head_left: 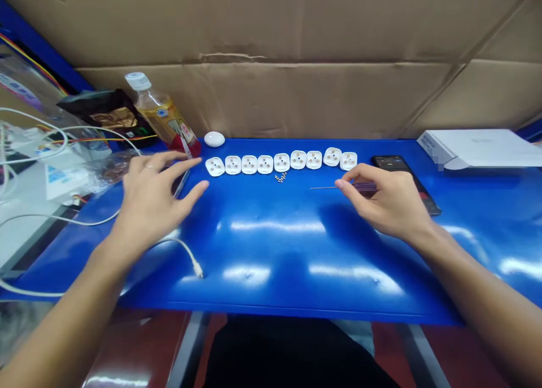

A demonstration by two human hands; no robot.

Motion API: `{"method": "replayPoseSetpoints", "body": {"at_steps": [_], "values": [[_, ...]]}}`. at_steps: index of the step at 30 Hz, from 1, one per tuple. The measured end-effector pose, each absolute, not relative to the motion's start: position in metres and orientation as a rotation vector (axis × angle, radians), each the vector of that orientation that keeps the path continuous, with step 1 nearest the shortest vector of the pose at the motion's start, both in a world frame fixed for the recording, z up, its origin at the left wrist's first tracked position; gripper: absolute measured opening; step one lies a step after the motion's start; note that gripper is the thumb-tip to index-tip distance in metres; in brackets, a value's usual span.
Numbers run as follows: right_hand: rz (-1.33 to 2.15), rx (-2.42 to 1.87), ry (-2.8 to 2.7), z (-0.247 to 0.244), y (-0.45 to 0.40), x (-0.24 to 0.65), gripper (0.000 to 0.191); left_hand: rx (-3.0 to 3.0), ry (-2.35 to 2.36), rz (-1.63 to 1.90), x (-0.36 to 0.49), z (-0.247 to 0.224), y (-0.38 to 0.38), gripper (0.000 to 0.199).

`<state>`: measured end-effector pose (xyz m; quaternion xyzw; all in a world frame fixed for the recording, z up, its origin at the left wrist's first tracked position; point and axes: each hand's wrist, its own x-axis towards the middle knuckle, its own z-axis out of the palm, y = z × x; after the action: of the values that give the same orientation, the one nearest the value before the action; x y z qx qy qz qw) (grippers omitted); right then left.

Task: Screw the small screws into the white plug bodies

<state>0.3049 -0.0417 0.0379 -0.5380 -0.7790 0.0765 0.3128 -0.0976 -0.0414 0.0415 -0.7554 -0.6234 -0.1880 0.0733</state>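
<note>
My right hand (pixel 385 201) pinches a thin screwdriver (pixel 324 187), its metal shaft pointing left and a purplish handle partly hidden by my fingers. My left hand (pixel 156 199) hovers with fingers spread and nothing in them, left of the row. Several white plug-like housings (pixel 249 164) with metal parts inside line the back of the blue table (pixel 271 252). The rightmost housing (pixel 349 160) lies just beyond my right fingertips. In front of the middle of the row is a small pile of brass-coloured screws (pixel 280 177).
A drink bottle (pixel 169 117) and a black pouch (pixel 114 117) stand back left, beside a white oval object (pixel 214 139). White cable (pixel 186 249) crosses the left side. A dark phone (pixel 396 165) lies behind my right hand; a white box (pixel 478 148) sits back right, against cardboard (pixel 322 100).
</note>
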Motion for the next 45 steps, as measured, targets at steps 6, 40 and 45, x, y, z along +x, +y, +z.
{"method": "replayPoseSetpoints", "body": {"at_steps": [6,40,45], "values": [[0.237,-1.407,-2.058,0.036,-0.040,0.300,0.016,-1.860,-2.176,-0.481,-0.140,0.005,-0.114,0.056],[0.136,-1.422,-1.980,0.031,-0.042,0.304,0.015,-1.825,-2.170,-0.544,-0.132,0.004,-0.114,0.044],[0.115,-1.428,-1.972,0.033,-0.042,0.304,0.015,-1.822,-2.102,-0.636,-0.133,0.007,-0.113,0.064]]}}
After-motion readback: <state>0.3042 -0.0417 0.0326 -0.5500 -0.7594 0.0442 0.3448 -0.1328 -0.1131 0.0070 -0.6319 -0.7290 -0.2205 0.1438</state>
